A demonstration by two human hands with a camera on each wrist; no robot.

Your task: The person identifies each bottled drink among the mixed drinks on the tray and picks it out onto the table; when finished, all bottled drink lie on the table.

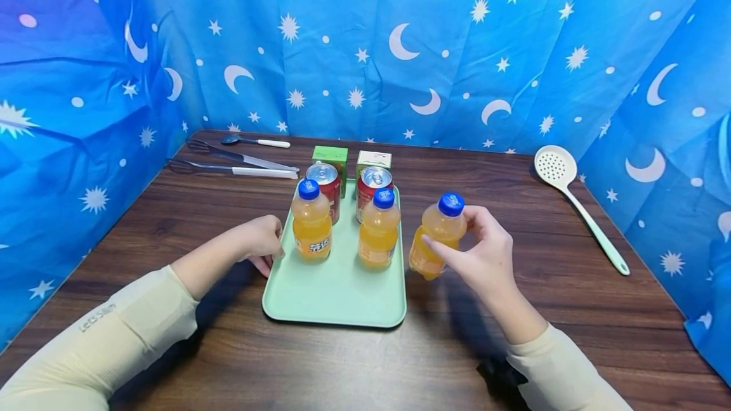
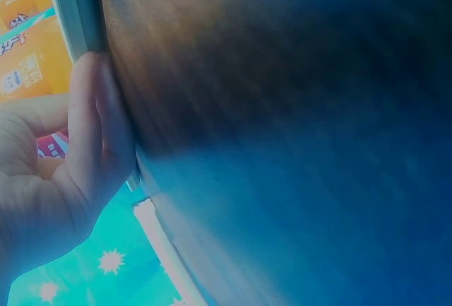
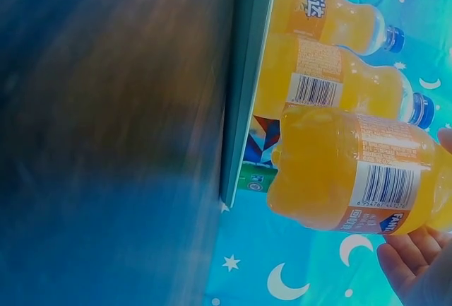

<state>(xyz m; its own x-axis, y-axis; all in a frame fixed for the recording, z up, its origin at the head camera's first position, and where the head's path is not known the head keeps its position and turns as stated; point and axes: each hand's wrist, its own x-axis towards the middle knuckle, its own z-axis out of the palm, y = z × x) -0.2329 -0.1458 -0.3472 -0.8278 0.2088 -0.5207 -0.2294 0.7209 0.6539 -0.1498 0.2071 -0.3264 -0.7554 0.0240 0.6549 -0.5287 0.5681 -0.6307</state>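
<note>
My right hand (image 1: 485, 252) grips an orange soda bottle (image 1: 431, 240) with a blue cap, thumb on the near side and fingers behind. The bottle is slightly tilted, just right of the mint-green tray (image 1: 337, 300); the right wrist view shows its base raised beside the tray's edge. At the tray's left rim my left hand (image 1: 259, 243) holds on, and its fingers (image 2: 85, 108) lie along the rim in the left wrist view. Two more orange soda bottles stand on the tray, one left (image 1: 312, 227) and one right (image 1: 379, 236). Behind each is a red can (image 1: 323, 175), (image 1: 375, 177).
At the tray's far end stand a green carton (image 1: 330, 154) and a whitish carton (image 1: 374, 158). Tongs (image 1: 263, 172) and a small white-handled utensil (image 1: 273, 143) lie back left on the dark wood table (image 1: 200, 360). A skimmer (image 1: 556, 167) lies at right. Blue starry cloth (image 1: 365, 68) hangs behind.
</note>
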